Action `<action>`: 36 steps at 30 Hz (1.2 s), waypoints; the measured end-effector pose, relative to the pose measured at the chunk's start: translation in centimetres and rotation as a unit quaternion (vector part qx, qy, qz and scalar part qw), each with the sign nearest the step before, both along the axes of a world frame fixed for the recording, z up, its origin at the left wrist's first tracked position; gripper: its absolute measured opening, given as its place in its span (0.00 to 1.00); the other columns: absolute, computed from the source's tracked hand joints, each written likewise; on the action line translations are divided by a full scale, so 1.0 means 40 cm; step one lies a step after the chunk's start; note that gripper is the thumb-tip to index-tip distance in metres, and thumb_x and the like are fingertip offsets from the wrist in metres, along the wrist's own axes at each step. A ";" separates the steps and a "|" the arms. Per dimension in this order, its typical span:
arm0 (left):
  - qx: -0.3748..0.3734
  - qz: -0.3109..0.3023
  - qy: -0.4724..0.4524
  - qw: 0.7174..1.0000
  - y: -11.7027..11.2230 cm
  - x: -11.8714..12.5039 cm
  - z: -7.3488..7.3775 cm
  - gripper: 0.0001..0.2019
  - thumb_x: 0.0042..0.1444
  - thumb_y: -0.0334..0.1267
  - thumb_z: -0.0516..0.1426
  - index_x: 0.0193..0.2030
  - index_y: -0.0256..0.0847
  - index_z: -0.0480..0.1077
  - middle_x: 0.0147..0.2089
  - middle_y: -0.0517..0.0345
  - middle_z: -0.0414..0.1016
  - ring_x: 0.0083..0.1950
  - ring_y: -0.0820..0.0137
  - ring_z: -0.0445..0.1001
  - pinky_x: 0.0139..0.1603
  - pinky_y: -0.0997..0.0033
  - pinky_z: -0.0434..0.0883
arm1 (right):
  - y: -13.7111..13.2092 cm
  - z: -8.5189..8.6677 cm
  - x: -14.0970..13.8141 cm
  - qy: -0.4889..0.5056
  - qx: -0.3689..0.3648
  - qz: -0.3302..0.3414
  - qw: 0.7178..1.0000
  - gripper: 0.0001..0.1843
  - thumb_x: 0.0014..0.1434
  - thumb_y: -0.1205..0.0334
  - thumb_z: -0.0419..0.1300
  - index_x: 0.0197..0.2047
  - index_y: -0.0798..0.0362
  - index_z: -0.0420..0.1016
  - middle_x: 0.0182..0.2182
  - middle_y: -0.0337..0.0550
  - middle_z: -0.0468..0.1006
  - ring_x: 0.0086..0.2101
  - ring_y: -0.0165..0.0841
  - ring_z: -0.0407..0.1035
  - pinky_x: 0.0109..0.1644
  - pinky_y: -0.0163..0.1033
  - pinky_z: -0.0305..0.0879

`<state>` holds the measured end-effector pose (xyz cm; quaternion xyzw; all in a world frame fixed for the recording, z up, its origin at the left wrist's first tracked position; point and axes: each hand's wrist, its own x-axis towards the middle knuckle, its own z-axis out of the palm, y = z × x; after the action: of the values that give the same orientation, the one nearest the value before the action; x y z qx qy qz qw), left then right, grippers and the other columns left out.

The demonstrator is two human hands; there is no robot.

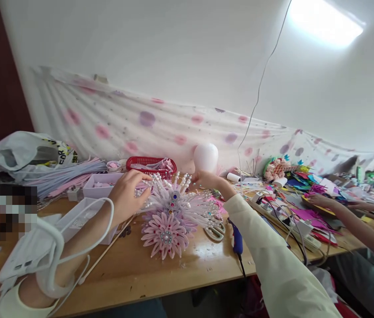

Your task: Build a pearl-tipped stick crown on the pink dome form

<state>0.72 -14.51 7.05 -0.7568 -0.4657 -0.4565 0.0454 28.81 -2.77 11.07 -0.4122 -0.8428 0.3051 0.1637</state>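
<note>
Currently working the headpiece, mid-surface, just in front of the red basket and white foam head. Holding it with left hand, fingers curled loosely over the left-side spokes. Touching the upper-right spokes with right hand, fingertips at the bead tips; can't tell whether pinched or only resting.

To do this well, probably:
- Brace from both sides.
- Grip spokes low on the stem, not by the pearls.
- Bend one at a time, with light pressure, to keep the fan even.
- Keep the right sleeve off the blue glue gun lying just right of the piece.
- Mind the mask hanging on the left wrist, near the wooden stick.

Looks-wise:
- Fan of white fuzzy spokes tipped with pearls, with blue and red gems at the hub.
- Pink layered flower with pearl centre at the near edge.
- Lying tilted on the surface.
- Likely light, springy and easily bent out of shape.

Also noting another person's hand well apart at right, among coloured paper scraps.
</note>
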 end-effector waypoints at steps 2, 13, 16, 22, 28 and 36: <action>-0.003 0.000 -0.018 1.000 0.000 -0.009 -0.010 0.10 0.57 0.40 0.52 0.42 0.42 0.72 0.45 0.51 0.76 0.50 0.59 0.75 0.55 0.56 0.71 | -0.007 -0.002 0.013 0.001 -0.019 -0.003 1.000 0.12 0.36 0.55 0.72 0.19 0.54 0.79 0.18 0.35 0.75 0.25 0.30 0.68 0.32 0.34 0.64; -0.014 0.002 -0.046 0.999 -0.016 -0.036 -0.049 0.11 0.57 0.39 0.54 0.43 0.42 0.73 0.45 0.54 0.76 0.49 0.61 0.75 0.56 0.60 0.70 | -0.040 0.036 0.061 0.081 -0.112 -0.005 0.990 0.20 0.42 0.56 0.73 0.41 0.52 0.82 0.36 0.42 0.84 0.37 0.33 0.78 0.42 0.36 0.73; -0.026 0.008 -0.048 0.998 -0.028 -0.038 -0.055 0.11 0.57 0.39 0.53 0.44 0.42 0.73 0.46 0.54 0.76 0.50 0.61 0.75 0.56 0.60 0.70 | -0.051 0.058 0.079 0.095 -0.095 0.001 0.991 0.18 0.45 0.59 0.72 0.43 0.50 0.83 0.39 0.41 0.84 0.38 0.30 0.77 0.43 0.35 0.72; -0.030 0.011 -0.043 0.999 -0.040 -0.032 -0.066 0.10 0.57 0.40 0.54 0.44 0.45 0.73 0.47 0.56 0.78 0.50 0.62 0.75 0.56 0.62 0.70 | -0.072 0.071 0.077 0.082 -0.060 -0.014 0.995 0.17 0.43 0.63 0.72 0.40 0.49 0.85 0.39 0.40 0.85 0.37 0.30 0.76 0.42 0.35 0.71; -0.032 0.009 -0.042 0.999 -0.059 -0.035 -0.089 0.09 0.57 0.40 0.53 0.41 0.46 0.74 0.45 0.57 0.77 0.49 0.63 0.76 0.55 0.64 0.71 | -0.041 0.007 0.078 0.185 -0.125 -0.106 0.969 0.13 0.41 0.69 0.73 0.33 0.54 0.84 0.30 0.39 0.83 0.30 0.28 0.74 0.37 0.33 0.72; -0.054 -0.035 -0.036 0.997 -0.085 -0.045 -0.112 0.07 0.58 0.39 0.53 0.38 0.45 0.73 0.42 0.57 0.77 0.46 0.63 0.76 0.51 0.61 0.72 | 0.000 -0.124 0.087 0.261 -0.178 -0.171 0.933 0.09 0.46 0.67 0.72 0.31 0.54 0.77 0.27 0.40 0.81 0.27 0.29 0.75 0.36 0.34 0.74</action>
<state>-1.10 -17.93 2.57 -0.7571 -0.4644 -0.4586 -0.0282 32.28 -2.76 6.11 -0.4780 -0.6188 0.5148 0.3514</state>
